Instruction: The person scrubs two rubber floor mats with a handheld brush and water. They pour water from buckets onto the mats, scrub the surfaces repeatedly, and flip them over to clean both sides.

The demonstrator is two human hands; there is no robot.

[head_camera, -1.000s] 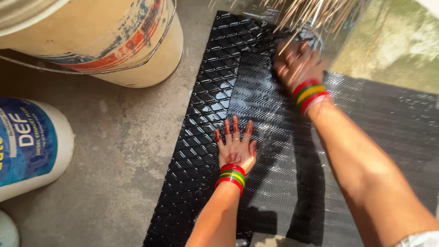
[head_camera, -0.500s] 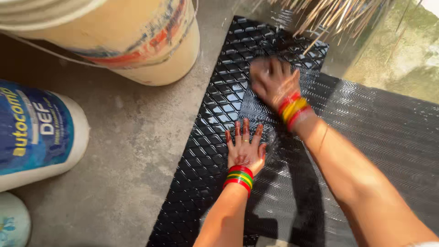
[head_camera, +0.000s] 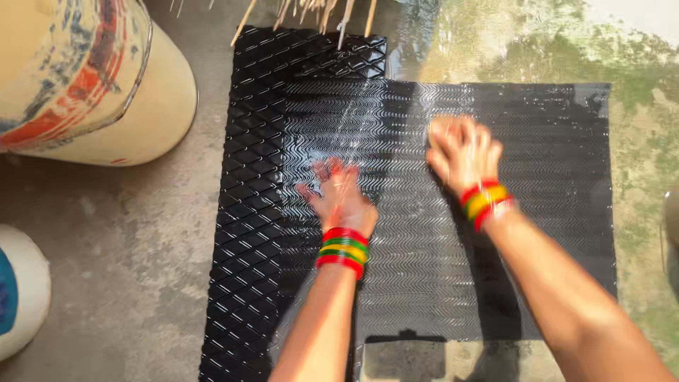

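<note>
Hands on a wet black rubber mat (head_camera: 424, 269) spread flat on the concrete floor (head_camera: 127, 283). My left hand (head_camera: 339, 201) lies palm down, fingers spread, on the zigzag-ribbed part of the mat near its middle, holding nothing. My right hand (head_camera: 460, 152) is on the same ribbed surface farther up and to the right; it is blurred, fingers seemingly curled, and I cannot tell whether it grips anything. Red, green and yellow bangles (head_camera: 343, 249) on both wrists. Water sheen on the mat between and above my hands. Left strip of the mat carries a diamond pattern (head_camera: 244, 212). Cream bucket (head_camera: 92, 85) with red and blue smears stands on the floor just beside the mat's upper left corner. White container (head_camera: 21, 297) with a blue label at the left edge, well apart from the mat. Thin pale broom bristles (head_camera: 318, 14) overhang the mat's top edge.
</note>
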